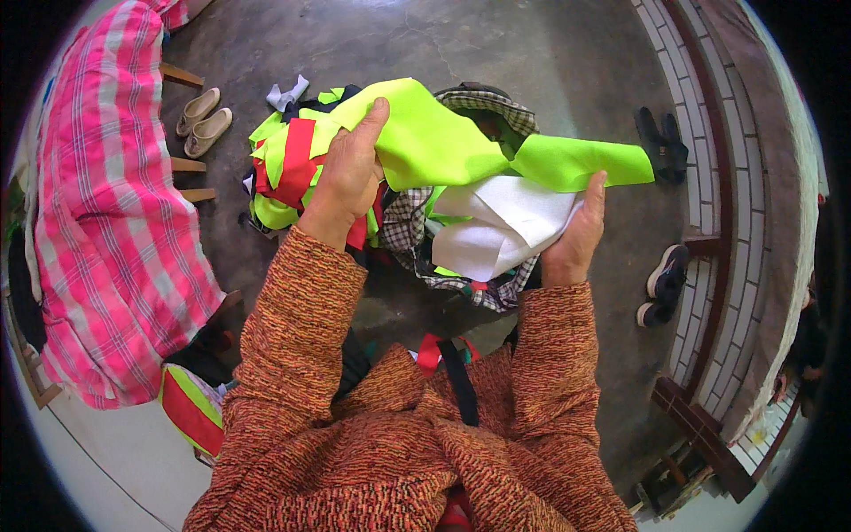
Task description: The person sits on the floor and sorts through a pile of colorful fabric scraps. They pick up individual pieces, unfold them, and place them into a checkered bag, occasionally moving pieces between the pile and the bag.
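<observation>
My left hand (347, 173) grips a neon green fabric piece (425, 133) near its left end, thumb on top. My right hand (576, 235) holds the same green strip at its right end, where it stretches out toward (585, 164), together with a folded white cloth (501, 226). Both hands hover over a checked cloth bundle (483, 288) on the floor, filled with red and neon green fabric scraps (288, 160). My sleeves are orange-red knit.
A pink plaid cloth (115, 222) covers furniture at the left. Beige shoes (204, 120) lie on the concrete floor at upper left, dark shoes (663, 137) and sneakers (663, 284) at right near a tiled ledge (709, 177). A green-red piece (191, 408) lies by my left side.
</observation>
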Demonstrator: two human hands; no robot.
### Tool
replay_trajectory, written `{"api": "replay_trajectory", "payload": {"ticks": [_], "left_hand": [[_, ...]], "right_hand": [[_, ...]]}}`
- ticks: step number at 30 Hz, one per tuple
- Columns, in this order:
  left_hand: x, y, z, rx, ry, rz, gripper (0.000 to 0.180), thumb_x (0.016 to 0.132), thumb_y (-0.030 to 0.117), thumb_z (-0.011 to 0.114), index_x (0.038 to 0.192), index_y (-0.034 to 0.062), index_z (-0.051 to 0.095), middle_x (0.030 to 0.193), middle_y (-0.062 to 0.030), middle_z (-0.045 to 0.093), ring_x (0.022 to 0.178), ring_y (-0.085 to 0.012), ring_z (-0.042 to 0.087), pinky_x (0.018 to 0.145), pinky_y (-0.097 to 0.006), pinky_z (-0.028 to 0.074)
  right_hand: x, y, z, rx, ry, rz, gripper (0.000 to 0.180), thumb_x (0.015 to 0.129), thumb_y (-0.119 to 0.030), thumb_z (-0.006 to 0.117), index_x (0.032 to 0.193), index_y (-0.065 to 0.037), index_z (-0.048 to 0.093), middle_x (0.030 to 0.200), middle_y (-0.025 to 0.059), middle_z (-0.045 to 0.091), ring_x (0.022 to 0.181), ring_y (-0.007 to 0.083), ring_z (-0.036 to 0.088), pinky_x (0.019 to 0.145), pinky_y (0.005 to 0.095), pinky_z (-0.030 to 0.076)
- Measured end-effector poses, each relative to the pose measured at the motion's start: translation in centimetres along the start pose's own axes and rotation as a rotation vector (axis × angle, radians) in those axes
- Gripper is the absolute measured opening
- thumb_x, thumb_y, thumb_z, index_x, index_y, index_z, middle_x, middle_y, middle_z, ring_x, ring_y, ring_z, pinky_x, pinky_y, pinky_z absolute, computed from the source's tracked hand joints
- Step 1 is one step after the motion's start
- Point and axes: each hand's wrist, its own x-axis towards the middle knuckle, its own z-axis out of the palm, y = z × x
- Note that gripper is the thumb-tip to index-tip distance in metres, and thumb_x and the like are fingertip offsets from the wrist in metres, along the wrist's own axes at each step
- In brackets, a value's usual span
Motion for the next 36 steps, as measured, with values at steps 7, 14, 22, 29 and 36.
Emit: {"api": "replay_trajectory", "payload": {"ticks": [7, 14, 22, 29, 36], "left_hand": [[0.2, -1.5, 0.7, -0.192, -0.094, -0.086, 0.038, 0.096, 0.029, 0.043, 0.121, 0.0003, 0.05, 0.116, -0.0117, 0.058, 0.105, -0.0231, 0.058, 0.091, -0.037, 0.046], [-0.9, -2.9, 2.3, -0.108, -0.258, -0.195, 0.042, 0.09, 0.027, 0.055, 0.124, 0.0021, 0.049, 0.117, -0.0101, 0.058, 0.101, -0.0207, 0.06, 0.085, -0.034, 0.05], [-0.5, -3.7, 1.6, 0.097, -0.056, -0.038, 0.042, 0.081, -0.004, 0.054, 0.122, -0.0008, 0.049, 0.112, -0.0107, 0.06, 0.097, -0.0201, 0.061, 0.082, -0.031, 0.05], [-0.2, 1.2, -1.5, 0.198, 0.2, 0.074, 0.034, 0.079, 0.001, 0.061, 0.113, -0.0027, 0.056, 0.103, -0.0107, 0.063, 0.088, -0.0219, 0.064, 0.076, -0.034, 0.053], [0.9, 4.7, -10.1, 0.139, 0.448, 0.355, 0.035, 0.075, -0.006, 0.059, 0.109, -0.0004, 0.058, 0.103, -0.0102, 0.063, 0.091, -0.0246, 0.062, 0.082, -0.038, 0.05]], "right_hand": [[-1.5, 1.9, 0.5, -0.637, 0.027, -0.435, 0.024, 0.093, -0.019, 0.051, 0.106, 0.0, 0.057, 0.101, 0.0105, 0.062, 0.088, 0.0228, 0.061, 0.076, 0.0339, 0.049], [-4.4, 4.1, 2.8, -1.433, -0.517, -0.638, 0.034, 0.072, -0.013, 0.073, 0.103, -0.008, 0.063, 0.107, 0.0175, 0.057, 0.083, 0.0309, 0.062, 0.068, 0.0358, 0.05], [-2.9, 4.1, 1.9, -1.244, -0.517, -0.716, 0.044, 0.068, -0.013, 0.076, 0.11, -0.009, 0.061, 0.112, 0.0131, 0.058, 0.096, 0.0275, 0.06, 0.08, 0.0333, 0.049], [-2.6, 2.9, 1.9, -0.943, -0.257, -0.416, 0.049, 0.081, -0.004, 0.066, 0.127, -0.005, 0.049, 0.094, 0.0044, 0.062, 0.084, 0.0097, 0.056, 0.075, 0.0244, 0.047], [-1.8, 2.3, 1.9, -0.58, -0.069, -0.336, 0.045, 0.085, -0.006, 0.062, 0.127, -0.003, 0.047, 0.091, 0.0056, 0.063, 0.082, 0.0097, 0.058, 0.074, 0.0228, 0.047]]}}
